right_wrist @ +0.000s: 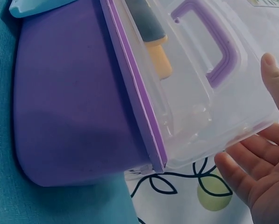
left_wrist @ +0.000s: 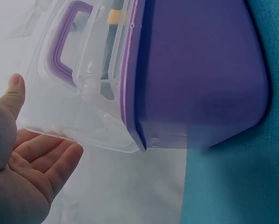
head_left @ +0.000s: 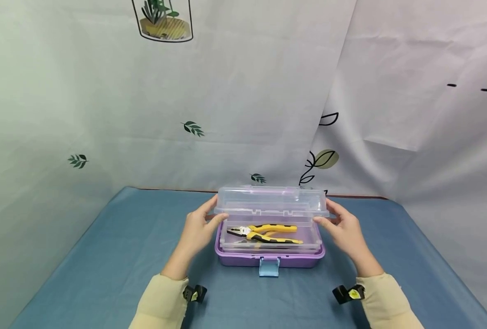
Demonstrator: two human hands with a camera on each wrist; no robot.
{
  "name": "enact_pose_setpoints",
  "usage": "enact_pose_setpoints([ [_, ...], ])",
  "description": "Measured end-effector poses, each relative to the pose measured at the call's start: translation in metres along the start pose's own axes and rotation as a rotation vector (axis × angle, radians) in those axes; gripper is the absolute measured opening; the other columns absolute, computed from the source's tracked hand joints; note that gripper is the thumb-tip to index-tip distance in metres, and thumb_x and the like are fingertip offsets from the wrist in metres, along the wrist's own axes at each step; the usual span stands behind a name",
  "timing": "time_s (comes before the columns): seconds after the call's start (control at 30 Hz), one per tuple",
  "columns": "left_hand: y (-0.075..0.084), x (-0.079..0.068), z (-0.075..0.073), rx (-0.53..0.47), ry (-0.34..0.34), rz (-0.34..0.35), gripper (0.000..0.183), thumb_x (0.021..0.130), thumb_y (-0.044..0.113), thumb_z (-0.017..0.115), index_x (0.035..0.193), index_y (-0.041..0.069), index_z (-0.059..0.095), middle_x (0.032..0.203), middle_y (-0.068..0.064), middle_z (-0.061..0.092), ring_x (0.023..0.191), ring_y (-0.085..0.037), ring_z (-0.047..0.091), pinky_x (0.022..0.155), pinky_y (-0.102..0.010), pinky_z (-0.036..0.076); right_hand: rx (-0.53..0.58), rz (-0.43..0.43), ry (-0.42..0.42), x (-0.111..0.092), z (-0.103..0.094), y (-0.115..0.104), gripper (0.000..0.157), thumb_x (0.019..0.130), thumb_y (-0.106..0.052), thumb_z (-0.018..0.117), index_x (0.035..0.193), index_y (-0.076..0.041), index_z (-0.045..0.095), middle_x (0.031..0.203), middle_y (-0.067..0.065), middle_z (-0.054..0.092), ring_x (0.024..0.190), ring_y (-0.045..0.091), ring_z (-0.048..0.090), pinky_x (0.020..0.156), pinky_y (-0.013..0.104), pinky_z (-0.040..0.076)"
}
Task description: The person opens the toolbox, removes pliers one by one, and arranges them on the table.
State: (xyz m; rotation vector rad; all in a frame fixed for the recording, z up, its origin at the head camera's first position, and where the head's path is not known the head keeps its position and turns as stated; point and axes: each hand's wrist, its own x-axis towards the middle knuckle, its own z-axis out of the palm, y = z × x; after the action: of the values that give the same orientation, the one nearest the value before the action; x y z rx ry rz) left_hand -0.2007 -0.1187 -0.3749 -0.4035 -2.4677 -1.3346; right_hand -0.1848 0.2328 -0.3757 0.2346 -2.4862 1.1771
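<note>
A purple toolbox with a clear lid stands on the table, its lid raised. Yellow-and-black pliers lie in the clear tray in its purple base. At the lid's left end, my left hand holds it, thumb in front and fingers at the side edge. My right hand holds the opposite end likewise. Both wrist views show the fingers against the edge of the clear plastic; how firmly the thumbs press is unclear. A purple handle shows on the lid in the left wrist view.
A light blue latch hangs at the front of the base. Blue cloth covers the table. Behind stands a white curtain with printed leaves. Each wrist wears a small black camera.
</note>
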Motion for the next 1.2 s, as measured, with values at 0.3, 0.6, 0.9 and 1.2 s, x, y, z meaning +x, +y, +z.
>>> enact_pose_setpoints([
  [0.3,0.005,0.004,-0.001,0.009,0.007,0.025,0.061,0.089,0.029,0.065,0.14,0.004,0.044,0.136,-0.02,0.052,0.109,-0.035,0.062,0.085,-0.042,0.055,-0.023,0.054,0.002,0.007,-0.003,0.002,0.062,0.085,-0.028,0.071,0.136,0.0,0.049,0.128,0.025,0.057,0.106,0.035,0.061,0.073,0.019,0.054],
  [0.6,0.004,0.01,-0.001,0.014,0.007,0.015,0.062,0.089,0.034,0.064,0.14,0.004,0.045,0.135,-0.021,0.052,0.106,-0.035,0.064,0.084,-0.041,0.055,-0.031,0.055,0.016,0.013,-0.005,0.003,0.06,0.084,-0.029,0.072,0.131,0.003,0.053,0.125,0.025,0.059,0.109,0.035,0.06,0.079,0.039,0.056],
  [0.9,0.007,0.017,-0.002,0.007,0.008,-0.004,0.061,0.089,0.038,0.063,0.14,0.008,0.046,0.132,-0.018,0.056,0.099,-0.033,0.067,0.081,-0.043,0.056,-0.017,0.086,-0.005,0.022,-0.01,-0.001,0.059,0.084,-0.033,0.071,0.128,0.004,0.056,0.124,0.024,0.06,0.113,0.036,0.058,0.088,0.05,0.051],
  [1.2,0.01,0.025,-0.006,0.044,0.0,-0.037,0.061,0.089,0.04,0.062,0.138,0.007,0.049,0.131,-0.018,0.057,0.116,-0.031,0.059,0.086,-0.044,0.055,-0.007,0.096,-0.047,0.03,-0.015,-0.004,0.058,0.085,-0.036,0.07,0.126,0.002,0.058,0.122,0.024,0.062,0.115,0.038,0.057,0.091,0.053,0.05],
])
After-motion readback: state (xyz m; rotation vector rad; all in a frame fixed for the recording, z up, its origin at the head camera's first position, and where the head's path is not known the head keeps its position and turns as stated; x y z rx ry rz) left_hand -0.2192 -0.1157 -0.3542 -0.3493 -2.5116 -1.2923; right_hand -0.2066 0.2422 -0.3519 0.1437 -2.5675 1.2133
